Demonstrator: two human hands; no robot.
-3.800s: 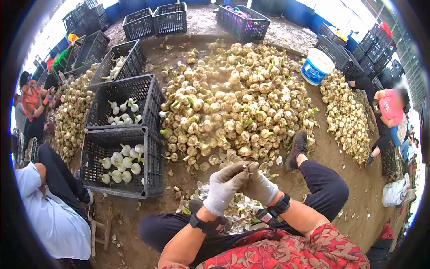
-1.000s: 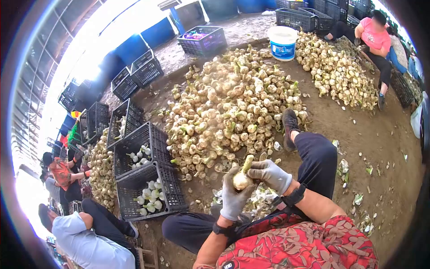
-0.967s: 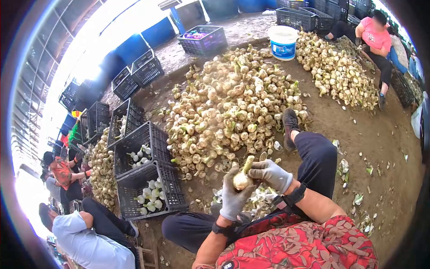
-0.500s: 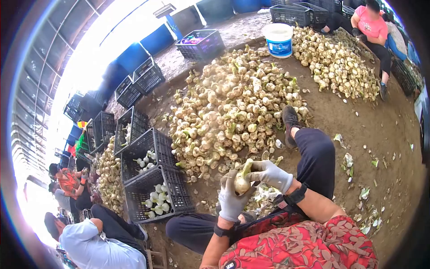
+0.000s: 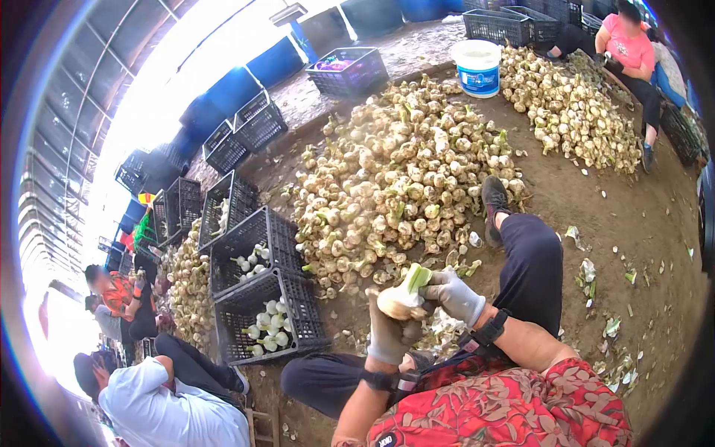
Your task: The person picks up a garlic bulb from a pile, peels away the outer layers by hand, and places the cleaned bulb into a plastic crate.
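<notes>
ahead of hands [image 5: 387,335]: garlic pile [image 5: 402,179] blocks | left: 2 crates [image 5: 309,316] close | right: leg [image 5: 532,268], then bare dirt [image 5: 648,223] open

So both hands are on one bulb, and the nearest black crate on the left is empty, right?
Not quite. The left hand and right hand are both on one bulb, but the nearest black crate is not empty: the head view shows white bulbs lying in it.

Matt plastic crates [image 5: 277,302], papery garlic bulb [image 5: 398,298]

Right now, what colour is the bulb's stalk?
Pale green stalk on the bulb, head view.
</notes>
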